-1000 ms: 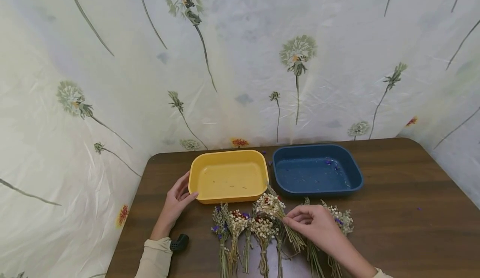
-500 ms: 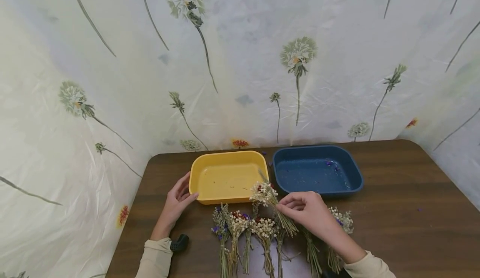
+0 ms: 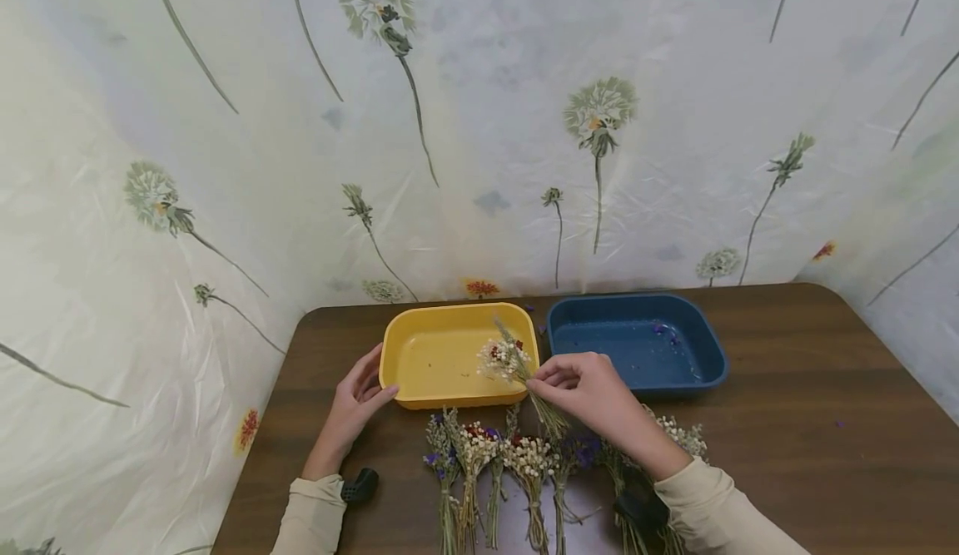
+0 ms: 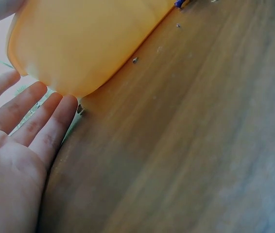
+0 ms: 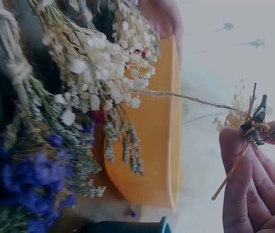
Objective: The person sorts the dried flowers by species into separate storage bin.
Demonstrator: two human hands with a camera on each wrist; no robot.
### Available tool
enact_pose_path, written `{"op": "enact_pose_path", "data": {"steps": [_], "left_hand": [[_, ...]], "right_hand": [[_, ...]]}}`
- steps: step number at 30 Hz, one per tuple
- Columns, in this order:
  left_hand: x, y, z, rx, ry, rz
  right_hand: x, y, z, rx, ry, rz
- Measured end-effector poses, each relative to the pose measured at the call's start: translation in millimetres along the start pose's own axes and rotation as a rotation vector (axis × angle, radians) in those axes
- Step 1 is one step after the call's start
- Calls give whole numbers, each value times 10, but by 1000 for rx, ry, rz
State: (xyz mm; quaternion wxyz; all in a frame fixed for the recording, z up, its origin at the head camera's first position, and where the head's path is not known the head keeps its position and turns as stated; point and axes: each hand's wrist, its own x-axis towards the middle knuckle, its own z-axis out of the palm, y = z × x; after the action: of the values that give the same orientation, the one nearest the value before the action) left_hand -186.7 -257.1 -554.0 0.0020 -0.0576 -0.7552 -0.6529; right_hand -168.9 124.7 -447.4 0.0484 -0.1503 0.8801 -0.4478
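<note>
My right hand [image 3: 592, 388] pinches a small bunch of dried flowers [image 3: 505, 359] by its stems, between thumb and fingertips. Its white and red heads hang over the right part of the yellow tray [image 3: 419, 355]. In the right wrist view the bunch's cut stem ends [image 5: 250, 128] stick out between the fingers. At the tray's left end rests my left hand [image 3: 355, 393], thumb near the front corner. The left wrist view shows its fingers [image 4: 40, 126] extended against or close beside the tray wall. Several more dried bunches, one with white flowers [image 3: 528, 459], lie in a row before the tray.
A blue tray [image 3: 599, 364] with a few purple petals stands right of the yellow one. Flower crumbs lie on the brown table [image 3: 787, 372]. A patterned curtain [image 3: 479, 122] hangs right behind the table's far edge.
My right hand has carried the bunch left and away from me, from above the row to over the yellow tray. The left hand has stayed at the tray's end.
</note>
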Motion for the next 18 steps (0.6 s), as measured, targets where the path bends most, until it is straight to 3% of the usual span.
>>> {"op": "enact_pose_path", "data": {"steps": [18], "left_hand": [[5,-24,-8,7,2,-13]], "right_hand": [[661,-170,169,-68,-125,-180]]}}
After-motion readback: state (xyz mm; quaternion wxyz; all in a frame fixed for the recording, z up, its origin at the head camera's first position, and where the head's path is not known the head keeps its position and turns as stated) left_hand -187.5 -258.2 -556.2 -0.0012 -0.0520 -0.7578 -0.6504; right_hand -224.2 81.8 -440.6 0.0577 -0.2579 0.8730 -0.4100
